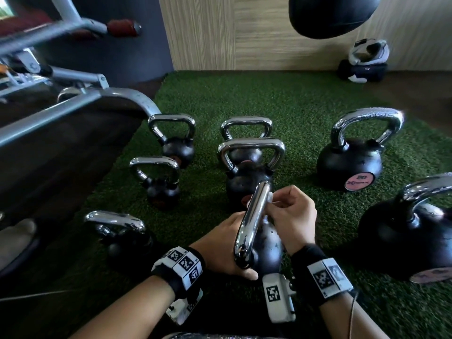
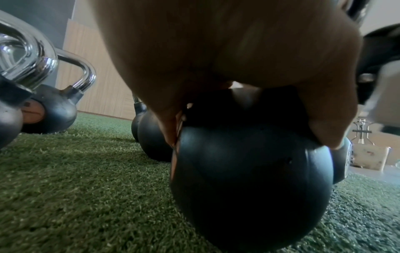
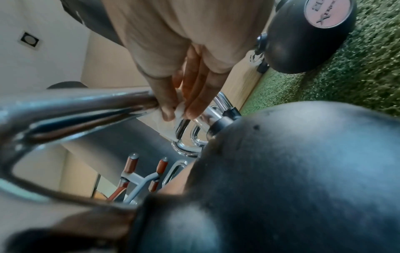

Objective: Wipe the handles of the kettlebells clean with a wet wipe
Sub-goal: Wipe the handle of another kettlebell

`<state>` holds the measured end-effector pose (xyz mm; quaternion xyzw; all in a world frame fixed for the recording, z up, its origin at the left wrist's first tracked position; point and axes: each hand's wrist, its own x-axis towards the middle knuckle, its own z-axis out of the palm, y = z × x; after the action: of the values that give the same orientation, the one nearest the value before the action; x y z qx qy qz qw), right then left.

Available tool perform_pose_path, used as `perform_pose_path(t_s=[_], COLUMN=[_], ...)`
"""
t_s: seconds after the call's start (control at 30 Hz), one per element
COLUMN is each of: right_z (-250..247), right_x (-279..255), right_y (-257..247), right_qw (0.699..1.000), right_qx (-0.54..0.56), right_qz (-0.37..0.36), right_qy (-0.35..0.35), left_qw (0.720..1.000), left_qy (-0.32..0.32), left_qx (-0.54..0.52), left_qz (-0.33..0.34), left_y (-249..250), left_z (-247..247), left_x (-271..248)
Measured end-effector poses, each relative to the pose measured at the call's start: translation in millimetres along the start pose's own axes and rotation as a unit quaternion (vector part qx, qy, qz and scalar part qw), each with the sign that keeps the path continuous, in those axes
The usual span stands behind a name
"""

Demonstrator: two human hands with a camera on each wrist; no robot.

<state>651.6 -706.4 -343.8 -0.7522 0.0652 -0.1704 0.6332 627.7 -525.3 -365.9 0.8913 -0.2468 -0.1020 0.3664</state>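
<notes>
On the green turf right in front of me stands a black kettlebell [image 1: 267, 250] with a chrome handle [image 1: 252, 221]. My left hand [image 1: 220, 245] grips it low, beside the near end of the handle. In the left wrist view the left hand's [image 2: 238, 51] thumb and fingers curl over the top of the black ball [image 2: 249, 179]. My right hand [image 1: 277, 204] pinches a white wet wipe [image 1: 269, 197] against the far end of the handle. The right wrist view shows the wipe [image 3: 177, 112] between thumb and fingertips [image 3: 195, 109], pressed on the chrome bar [image 3: 86, 104].
Several other chrome-handled kettlebells stand around on the turf [image 1: 293, 106], one directly behind [image 1: 247, 172] and two large ones to the right [image 1: 349, 162]. A grey machine frame [image 1: 73, 108] crowds the left side. A black bag [image 1: 330, 13] hangs above; a helmet [image 1: 367, 52] sits back right.
</notes>
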Motion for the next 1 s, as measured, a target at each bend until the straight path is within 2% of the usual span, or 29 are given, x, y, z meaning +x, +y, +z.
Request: perform_pose_path(t_s=[0.13,0.23,0.47,0.6,0.67,0.7,0.77,0.83,0.87,0.9,0.93,1.0], right_z=[5.4,4.3,13.6,20.0,13.4,7.8,-6.0,-16.0,-18.3,-18.4,-16.2,-8.2], right_x=[3.1,4.9,13.3,11.6,13.6,16.0,20.9,28.2,32.4,36.6,40.8,48.6], right_y=[1.8,-0.8,0.7,6.2,6.5,7.3,7.4,11.9,14.3,16.4,17.3,20.3], right_qw=[0.994,0.989,0.982,0.977,0.972,0.968,0.965,0.97,0.972,0.971,0.968,0.96], right_qx=[-0.09,-0.127,-0.187,-0.212,-0.231,-0.241,-0.24,-0.226,-0.217,-0.214,-0.215,-0.196], right_qz=[0.022,0.055,0.015,0.032,0.028,0.029,0.031,0.012,0.006,0.006,0.017,0.036], right_qy=[0.051,0.045,0.035,0.0,-0.044,-0.07,-0.099,-0.092,-0.094,-0.105,-0.129,-0.196], left_qw=[1.0,1.0,0.999,1.0,0.997,0.995,0.991,0.974,0.968,0.971,0.983,0.997], left_qy=[-0.003,-0.008,0.019,-0.001,-0.046,-0.07,-0.097,-0.045,-0.015,0.009,0.022,0.047], left_qx=[-0.008,-0.023,-0.033,-0.004,0.063,0.065,-0.029,-0.182,-0.221,-0.214,-0.162,0.014], left_qz=[0.014,0.006,0.019,0.003,-0.014,-0.028,-0.085,-0.127,-0.121,-0.103,-0.085,-0.066], left_y=[1.7,-3.3,-6.7,0.6,2.8,2.9,13.5,26.3,33.7,42.3,51.9,70.9], left_z=[1.2,3.7,8.9,6.0,-3.6,-11.8,-34.1,-51.0,-55.8,-58.5,-59.7,-55.0], left_x=[-0.2,0.4,-2.6,-4.8,-4.5,-4.2,-6.2,-10.4,-14.2,-17.6,-21.7,-30.9])
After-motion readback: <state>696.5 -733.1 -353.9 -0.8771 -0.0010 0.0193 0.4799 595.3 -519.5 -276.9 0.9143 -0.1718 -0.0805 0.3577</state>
